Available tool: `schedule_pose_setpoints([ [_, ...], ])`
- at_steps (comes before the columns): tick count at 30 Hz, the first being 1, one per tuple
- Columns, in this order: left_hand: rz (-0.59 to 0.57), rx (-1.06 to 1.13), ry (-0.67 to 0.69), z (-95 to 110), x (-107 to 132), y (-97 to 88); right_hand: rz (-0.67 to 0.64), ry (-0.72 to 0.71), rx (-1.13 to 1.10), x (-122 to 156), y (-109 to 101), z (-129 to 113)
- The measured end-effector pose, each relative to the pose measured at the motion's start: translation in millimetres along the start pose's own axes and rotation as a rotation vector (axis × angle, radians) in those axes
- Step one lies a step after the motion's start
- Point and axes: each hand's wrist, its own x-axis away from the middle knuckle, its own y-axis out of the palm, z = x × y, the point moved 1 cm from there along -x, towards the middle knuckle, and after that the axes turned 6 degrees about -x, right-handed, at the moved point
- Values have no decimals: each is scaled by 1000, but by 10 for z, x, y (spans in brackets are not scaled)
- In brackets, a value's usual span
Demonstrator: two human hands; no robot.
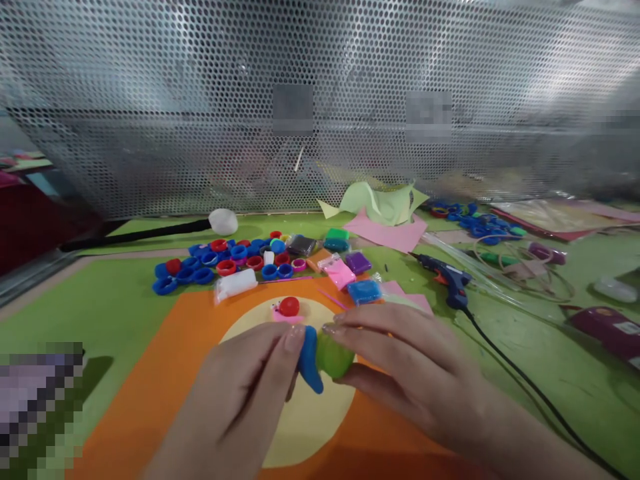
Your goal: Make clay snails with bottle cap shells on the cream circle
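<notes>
My left hand (245, 393) pinches a curved blue piece of modelling clay (311, 363) between thumb and fingers. Fingertips of my right hand (420, 360) close around a rounded lime-green piece (334, 357), which looks like clay too. The green piece sits against or very near the blue one; I cannot tell if they are joined. Both are held above a pale yellow circle (300, 433) on an orange sheet (145, 373). Just beyond my fingers stands a small snail-like figure (289, 308) with a red rounded shell and pink base.
Bottle caps (240, 253), mostly blue and red, lie behind the sheet beside wrapped clay packets (364, 291). A glue gun (453, 280) rests at right, its cord (520, 373) trailing forward. Crumpled papers (380, 207) lie before a perforated metal panel (225, 80).
</notes>
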Motion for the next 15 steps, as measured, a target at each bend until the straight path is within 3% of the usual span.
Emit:
schedule_pose_setpoints([
  [4, 47, -6, -62, 25, 16, -21, 19, 62, -45, 10, 5, 40],
  [15, -23, -20, -10, 32, 26, 24, 64, 53, -33, 33, 38, 68],
])
